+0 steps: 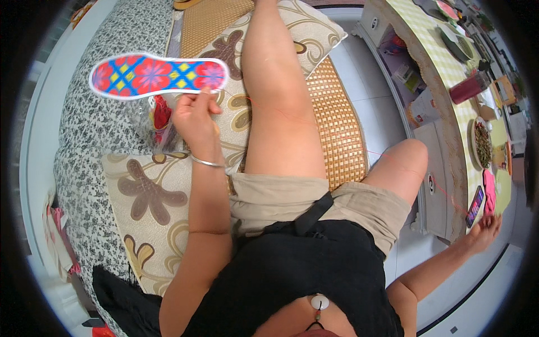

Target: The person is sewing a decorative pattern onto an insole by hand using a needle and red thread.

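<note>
My left hand (195,121) pinches the edge of an embroidered shoe insole (157,76), near its right end. The insole is white-rimmed, with red flowers, blue bands and yellow diamonds. A thin red thread (370,152) runs from beside the insole across my legs toward my right hand (485,231). My right arm is stretched far out to the right, and the fingers of that hand are drawn together at the thread's far end. Whether a needle is between them is too small to see.
Under my left hand lies a clear bag with red thread (161,115). Patterned cushions (151,196) and a woven mat (339,118) cover the seat. At right, a cloth-topped cabinet (429,73) carries a phone (475,206), a pink cloth (489,191), a plate (481,143) and a dark red cup (469,88).
</note>
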Demonstrator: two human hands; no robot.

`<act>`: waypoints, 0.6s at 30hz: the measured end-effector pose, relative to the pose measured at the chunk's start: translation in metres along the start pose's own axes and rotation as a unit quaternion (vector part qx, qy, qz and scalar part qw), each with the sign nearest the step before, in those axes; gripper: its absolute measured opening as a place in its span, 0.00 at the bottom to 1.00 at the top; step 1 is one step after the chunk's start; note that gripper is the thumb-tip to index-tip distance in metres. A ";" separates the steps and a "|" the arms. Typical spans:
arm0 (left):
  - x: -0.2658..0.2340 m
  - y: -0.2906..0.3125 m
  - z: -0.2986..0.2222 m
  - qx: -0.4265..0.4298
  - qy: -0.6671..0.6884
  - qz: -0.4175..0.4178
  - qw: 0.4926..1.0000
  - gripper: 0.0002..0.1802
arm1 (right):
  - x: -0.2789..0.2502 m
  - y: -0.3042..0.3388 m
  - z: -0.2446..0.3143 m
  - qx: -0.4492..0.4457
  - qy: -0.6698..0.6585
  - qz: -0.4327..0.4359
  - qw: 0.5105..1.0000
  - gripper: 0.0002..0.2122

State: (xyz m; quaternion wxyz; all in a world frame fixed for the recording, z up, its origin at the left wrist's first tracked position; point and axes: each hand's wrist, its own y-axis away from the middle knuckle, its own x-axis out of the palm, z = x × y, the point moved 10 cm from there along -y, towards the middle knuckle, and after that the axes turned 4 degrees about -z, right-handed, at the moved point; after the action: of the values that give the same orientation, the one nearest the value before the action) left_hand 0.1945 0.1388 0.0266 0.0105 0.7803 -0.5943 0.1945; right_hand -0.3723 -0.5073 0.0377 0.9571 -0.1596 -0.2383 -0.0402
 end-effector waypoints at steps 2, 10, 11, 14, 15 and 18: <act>0.039 0.034 0.001 -0.046 0.028 0.074 0.996 0.03 | 0.088 0.080 -0.003 0.012 0.049 -0.005 0.999 0.10; 0.092 0.121 -0.015 -0.128 0.054 0.218 0.966 0.01 | 0.336 0.367 0.019 -0.104 0.106 0.510 0.847 0.08; 0.092 0.124 -0.016 -0.130 0.052 0.220 0.966 0.02 | 0.345 0.383 0.028 -0.156 0.080 0.531 0.829 0.09; 0.094 0.131 -0.019 -0.130 0.053 0.232 0.962 0.02 | 0.352 0.403 0.026 -0.212 0.082 0.537 0.812 0.08; 0.094 0.132 -0.019 -0.130 0.056 0.237 0.961 0.03 | 0.352 0.406 0.025 -0.222 0.082 0.534 0.812 0.08; 0.095 0.134 -0.018 -0.132 0.062 0.247 0.958 0.03 | 0.354 0.410 0.027 -0.248 0.085 0.536 0.803 0.08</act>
State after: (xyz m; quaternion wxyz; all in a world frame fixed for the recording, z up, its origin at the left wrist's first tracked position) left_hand 0.0850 0.0162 0.0445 0.1013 0.5873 -0.7872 0.1588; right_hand -0.0083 -0.1109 0.1086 0.7704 -0.4896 -0.0149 0.4082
